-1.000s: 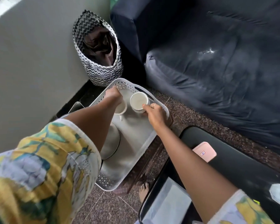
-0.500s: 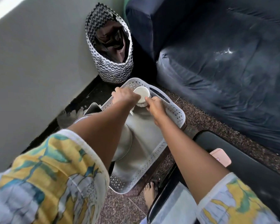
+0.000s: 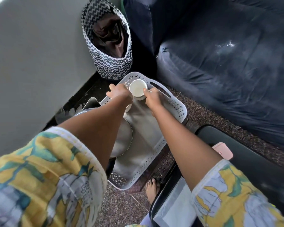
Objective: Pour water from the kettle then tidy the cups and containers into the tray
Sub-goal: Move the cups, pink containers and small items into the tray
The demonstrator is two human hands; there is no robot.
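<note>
Fingers (image 3: pixel 153 90) of right hand (image 3: pixel 154 99) clamp the white cup (image 3: pixel 137 89), thumb at its near rim. Cup sits upright at far end of tray (image 3: pixel 175 107): round, glossy. Left hand (image 3: pixel 119 94) just left of it, curled downward, grip hidden. Tray: pale perforated plastic, rectangular.

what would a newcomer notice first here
Two hands meet over the far end of a white tray in the middle. The right hand grips a white cup, and the left hand beside it holds a second cup, mostly hidden. Behind the tray stands a zigzag basket, and a pink phone lies on the dark table at right.
</note>
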